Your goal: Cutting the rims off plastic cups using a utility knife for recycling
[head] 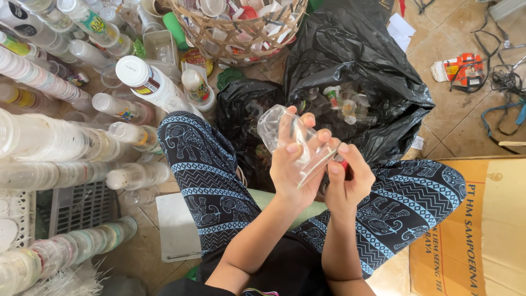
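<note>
Left hand [296,170] clamped round a clear plastic cup [293,142], tilted on its side above the lap, prob. to expose the rim; right hand [345,181] pinches at that rim w/ a small red thing, unclear what; 1 cup held; 1 black bag [361,60] open just beyond, 1 basket [241,38] behind; stacked cups and bottles [148,82] at left, too many to count.

**Seated worker: clothing as seen from the head camera**

Both legs wear loose dark trousers [211,181] printed with pale blue elephants, zigzag stripes and geometric bands. Forearms are bare, with no sleeves visible. The left hand [293,164] and right hand [348,183] carry no gloves; fingernails appear unpainted, though blur limits certainty.
</note>
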